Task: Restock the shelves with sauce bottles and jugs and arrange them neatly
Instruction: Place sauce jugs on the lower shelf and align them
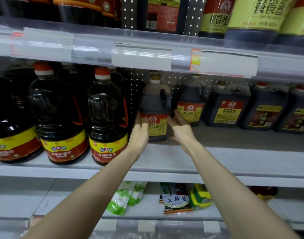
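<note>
The left hand (140, 129) cups the lower left side of the soy sauce jug (154, 104), with its thumb laid on the red and yellow label and its fingers curved round the edge. The right hand (181, 127) is wide open, its fingers straight and spread along the jug's lower right side and its thumb at the label's edge. Between the hands the jug stands upright on the shelf (165, 157), with its long axis vertical, cap (155, 78) up, label facing the person and handle (163, 98) turned front-right. Just beyond the right fingers stands a matching jug (190, 104). Left of the left hand stand large red-capped bottles (106, 118). Below both forearms lie packets (177, 199).
</note>
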